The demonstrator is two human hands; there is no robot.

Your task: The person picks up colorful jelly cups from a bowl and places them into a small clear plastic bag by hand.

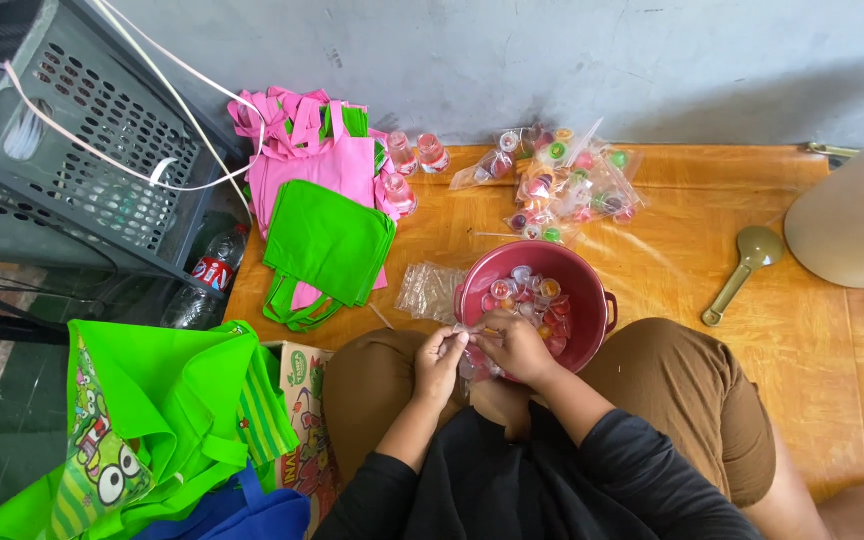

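Both hands meet just in front of the red bowl (537,300), pinching a small clear plastic bag (472,350) between them: the left hand (439,362) grips its top edge with closed fingers, and the right hand (517,348) closes on it from the other side. The bowl holds small jelly cups and sits on the wooden floor (782,330), near a pile of pink and green cloth bags (322,215) and a green spoon (747,265).

A small clear plastic bag (472,352) of colourful jelly cups is held upright at the rim of a maroon bowl (592,290).
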